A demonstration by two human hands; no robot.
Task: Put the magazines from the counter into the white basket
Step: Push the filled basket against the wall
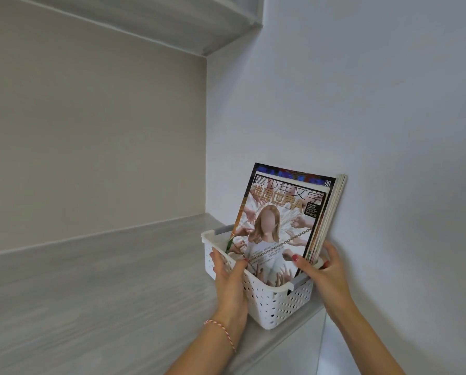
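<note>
A: Where are the magazines (283, 226) found?

B: They are stood upright in the basket (277, 299), a stack of several, tilted slightly back toward the white wall (375, 117). Most of their height is shown above the rim. On the front cover a figure ringed by reaching hands and a chain is printed, under large characters.

A: And the basket?

B: It is set on the tabletop (91, 280), near its right end, close to the wall. It is white and perforated, with grey handle pieces at its two ends.

A: How is the left hand (230, 282) placed?

B: It is laid against the basket's left side. The fingers are spread along the wall and the thumb is hooked over the rim, touching the lower edge of the front cover. A braided string bracelet (221, 331) is worn on that wrist.

A: And the right hand (321, 269)?

B: The stack's lower right corner is gripped by it: the thumb is pressed on the front cover, the fingers are curled behind the page edges.

A: Anything above?

B: A shelf (172, 25) is seen overhead.
</note>
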